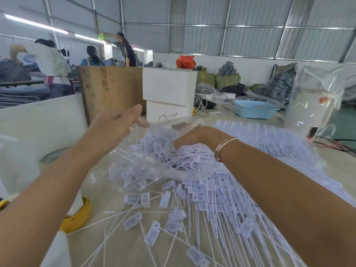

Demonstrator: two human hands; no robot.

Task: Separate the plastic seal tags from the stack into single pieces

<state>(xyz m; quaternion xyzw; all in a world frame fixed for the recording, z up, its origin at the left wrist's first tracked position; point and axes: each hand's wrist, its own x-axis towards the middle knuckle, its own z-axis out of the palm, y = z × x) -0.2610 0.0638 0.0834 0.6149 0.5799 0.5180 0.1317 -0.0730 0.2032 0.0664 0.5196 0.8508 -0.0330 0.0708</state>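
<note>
A big heap of white plastic seal tags (212,199) with long thin tails covers the table in front of me. On top of the heap lies a clear plastic bag (154,160) with more tags inside. My left hand (115,122) is raised over the bag's far end, its fingers out straight and touching the film. My right hand (190,137) reaches into the bag's mouth; its fingers are hidden by the film and blurred. Rows of joined tags (269,135) lie on the right.
A white box (169,85) stands on a second one at the table's far side, with a wooden crate (109,87) to its left. A blue basket (254,108) and a clear bag (316,105) are at the right. Tape rolls (79,216) sit at the left. People work in the background.
</note>
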